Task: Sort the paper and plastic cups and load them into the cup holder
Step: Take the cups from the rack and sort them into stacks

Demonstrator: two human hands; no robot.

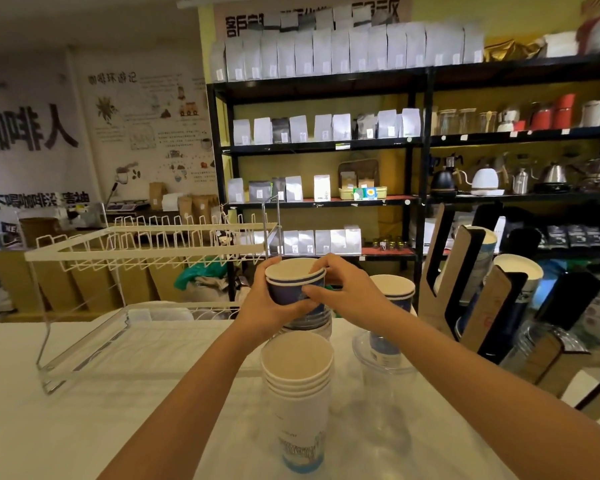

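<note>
Both hands hold a pair of nested dark blue paper cups [291,282] above the white counter. My left hand [269,306] wraps their left side; my right hand [340,292] pinches the rim and right side. Under them stands a stack of clear plastic cups [312,325]. A stack of white paper cups [300,393] stands nearer me. To the right a blue paper cup [394,292] sits inside clear plastic cups [385,375]. The cardboard cup holder [478,299] stands at the right, with paper cups in its slots.
A white wire dish rack [146,247] stands on the counter's [84,410] left side. Black shelves [423,143] with coffee bags and kettles fill the background.
</note>
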